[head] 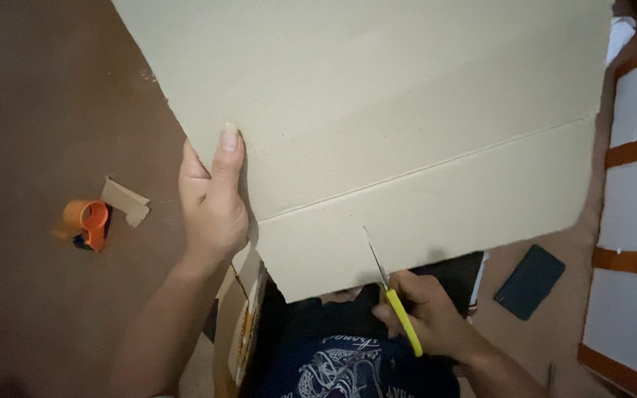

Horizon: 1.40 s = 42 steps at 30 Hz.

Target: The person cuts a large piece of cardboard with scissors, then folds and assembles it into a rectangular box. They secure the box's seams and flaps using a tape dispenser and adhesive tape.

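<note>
The left hand (214,203) clamps the left edge of a large sheet of tan cardboard (407,125), with the thumb lying flat on the top face and the other fingers hidden beneath the sheet. The cardboard fills most of the view and runs off the top of the picture, so its full outline cannot be seen; 1 straight crease crosses it from just right of the left hand toward the far right edge.

The right hand (429,313) is closed around the yellow handle of a pair of scissors (392,295). The thin blades point up and away from this hand and lie over the near edge of the cardboard; whether they are parted or have entered the sheet is hard to make out.

Left of the left hand, well apart from it, an orange tape dispenser (88,223) sits on the brown floor (46,110) with a small cardboard scrap (128,200) just beside it. Right of the right hand lies a dark flat rectangular object (530,281), its kind unclear. Below the left wrist, another piece of cardboard (241,332) stands partly cut off by the lower edge.
</note>
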{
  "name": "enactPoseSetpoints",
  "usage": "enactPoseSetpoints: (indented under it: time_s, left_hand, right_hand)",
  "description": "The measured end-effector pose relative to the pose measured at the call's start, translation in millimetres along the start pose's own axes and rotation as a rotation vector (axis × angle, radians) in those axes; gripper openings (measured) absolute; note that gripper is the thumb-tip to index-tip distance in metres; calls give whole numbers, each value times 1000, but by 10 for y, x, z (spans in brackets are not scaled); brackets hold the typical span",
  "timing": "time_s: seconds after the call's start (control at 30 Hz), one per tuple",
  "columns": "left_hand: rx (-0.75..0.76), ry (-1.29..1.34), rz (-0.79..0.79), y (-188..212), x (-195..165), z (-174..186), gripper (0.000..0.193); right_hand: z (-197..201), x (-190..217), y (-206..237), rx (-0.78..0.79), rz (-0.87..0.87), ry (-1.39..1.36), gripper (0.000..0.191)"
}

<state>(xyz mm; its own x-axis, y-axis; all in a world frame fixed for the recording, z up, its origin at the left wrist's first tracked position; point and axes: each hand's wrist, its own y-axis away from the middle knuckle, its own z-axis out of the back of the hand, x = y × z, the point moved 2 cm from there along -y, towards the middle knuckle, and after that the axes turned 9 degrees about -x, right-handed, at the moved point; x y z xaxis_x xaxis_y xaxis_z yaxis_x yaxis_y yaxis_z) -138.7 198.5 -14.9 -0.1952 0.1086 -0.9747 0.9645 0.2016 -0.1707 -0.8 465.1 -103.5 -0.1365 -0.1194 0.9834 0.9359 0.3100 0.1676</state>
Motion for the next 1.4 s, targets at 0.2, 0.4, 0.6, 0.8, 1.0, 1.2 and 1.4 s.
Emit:
enactPoseSetpoints:
  time_s: [0.2,0.4,0.6,0.8,1.0,1.2,1.4]
  left_hand:
    - [-57,168,-51,-143,-145,84,32]
    - [-77,-22,-106,-108,-247,182,36]
    - [-88,-14,-49,99,-249,138,35]
    - [-9,-44,-103,150,-236,128,36]
    - [-46,-59,-74,210,-200,106,33]
    - [-128,-78,15,191,-178,147,29]
    - [-91,-13,-49,238,-144,133,28]
  right_hand:
    - [157,137,209,304,-322,-32,18]
    - [382,431,386,377,-156,-31,30]
    - [418,572,258,341,-68,-46,31]
    - [326,590,148,358,-70,-86,34]
    - [344,602,156,337,-107,-50,30]
    - [361,588,146,368,-221,2,35]
    - [431,580,152,360,-201,81,32]
